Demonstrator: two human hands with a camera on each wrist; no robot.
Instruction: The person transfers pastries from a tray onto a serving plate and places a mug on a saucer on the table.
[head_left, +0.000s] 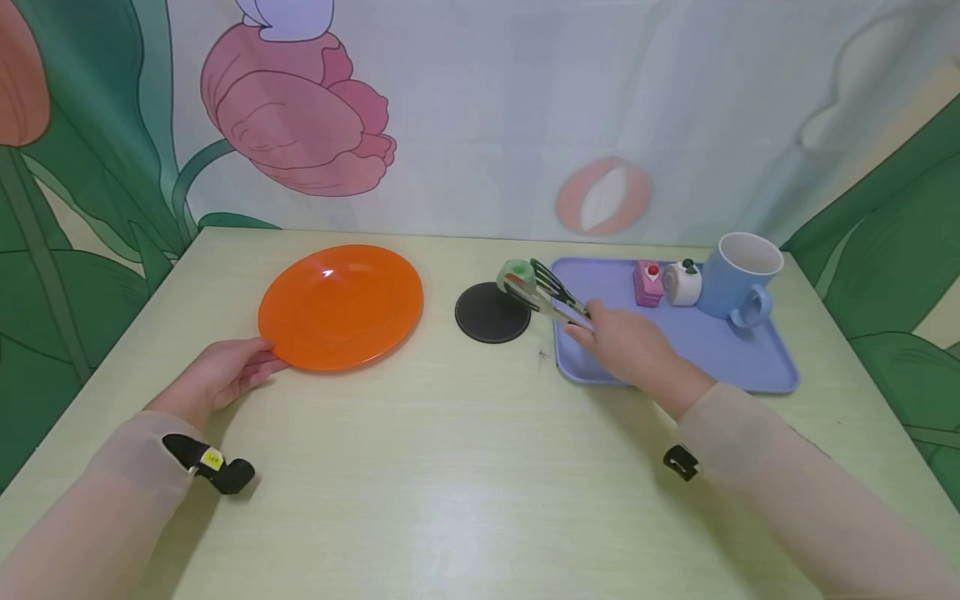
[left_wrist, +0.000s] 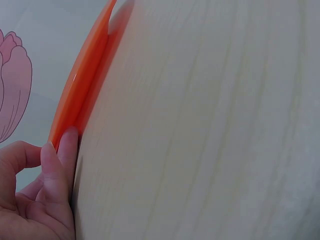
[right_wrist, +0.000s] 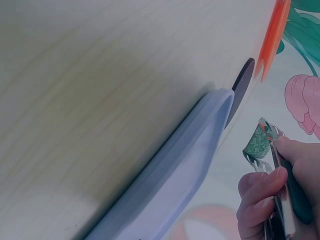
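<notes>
An orange plate (head_left: 341, 308) lies at the left of the table, and my left hand (head_left: 228, 371) pinches its near-left rim. In the left wrist view, the thumb and fingers (left_wrist: 67, 150) meet at the plate's edge (left_wrist: 82, 85). My right hand (head_left: 626, 342) grips a pair of tongs (head_left: 555, 287). Between the tongs' ends sits a small green piece (head_left: 516, 273), held above the far edge of a round black coaster (head_left: 492, 313). The right wrist view shows this green piece (right_wrist: 257, 142) with a speckled surface, clamped by the tongs off the table.
A lavender tray (head_left: 720, 362) lies at the right, partly under my right hand. On it stand a pink toy cake (head_left: 648, 283), a white cake roll (head_left: 682, 283) and a blue mug (head_left: 738, 275). A printed curtain (head_left: 480, 125) hangs behind the table.
</notes>
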